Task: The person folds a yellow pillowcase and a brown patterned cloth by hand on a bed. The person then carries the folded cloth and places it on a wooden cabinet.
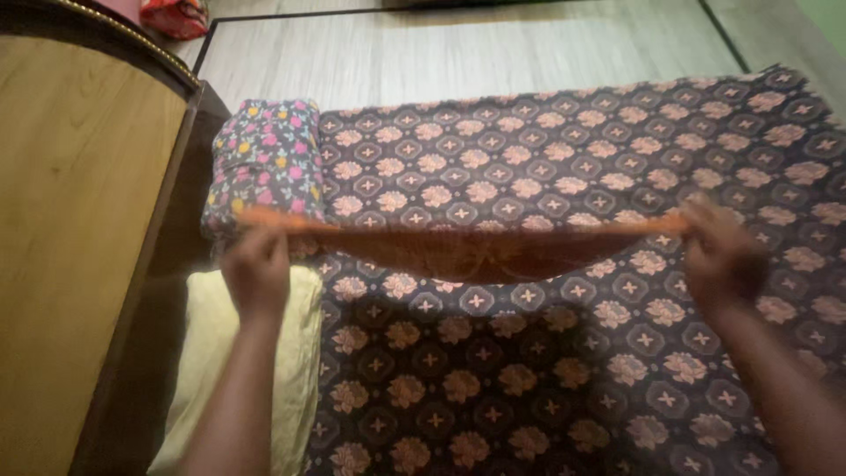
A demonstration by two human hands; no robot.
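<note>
An orange cloth is stretched out flat in the air above a bed covered by a dark sheet with pink flower medallions. My left hand grips the cloth's left end, close to the pillows. My right hand grips its right end over the bed's right side. The cloth sags a little in the middle and is blurred. Both forearms reach in from the bottom of the view.
A pillow in a multicoloured floral case lies at the head of the bed, with a pale yellow pillow beside it. A wooden headboard fills the left side. Grey floor lies beyond the bed, with a red object on it.
</note>
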